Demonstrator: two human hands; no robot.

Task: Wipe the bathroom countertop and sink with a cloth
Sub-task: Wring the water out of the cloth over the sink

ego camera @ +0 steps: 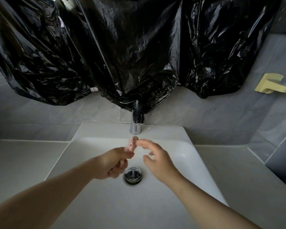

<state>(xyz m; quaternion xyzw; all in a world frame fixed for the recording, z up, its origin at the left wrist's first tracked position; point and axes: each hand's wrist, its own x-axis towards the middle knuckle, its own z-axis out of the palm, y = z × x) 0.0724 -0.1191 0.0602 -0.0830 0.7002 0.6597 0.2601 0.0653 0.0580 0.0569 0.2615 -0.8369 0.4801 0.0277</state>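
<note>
The cloth you hold is a small pale pink wad flecked with dark specks. It is bunched up, so only a short lump of it shows above your fist. It hangs in the air over the back half of the sink, just in front of the tap and above and behind the drain, clear of the basin. No brand or writing shows on it.

Two small white tags sit on the black plastic sheeting behind the tap. Whatever is printed on them is too small to read.

Your left hand is curled into a fist round the lower part of the cloth, with the thumb side up and the knuckles turned toward the drain. Its bare forearm reaches in from the lower left.

Your right hand grips nothing. Its fingers are loosely spread and gently bent, and the tip of the forefinger touches the upper right edge of the cloth. The thumb stands apart below it. That forearm comes in from the lower right, so both hands meet over the middle of the basin.

The sink is white and rectangular, with a chrome drain at its centre. It is set into a pale bench that runs off to both sides. The crinkled black plastic hangs over the wall above and wraps the top of the chrome tap. On the grey tiled wall at the right a pale yellow holder is mounted.
</note>
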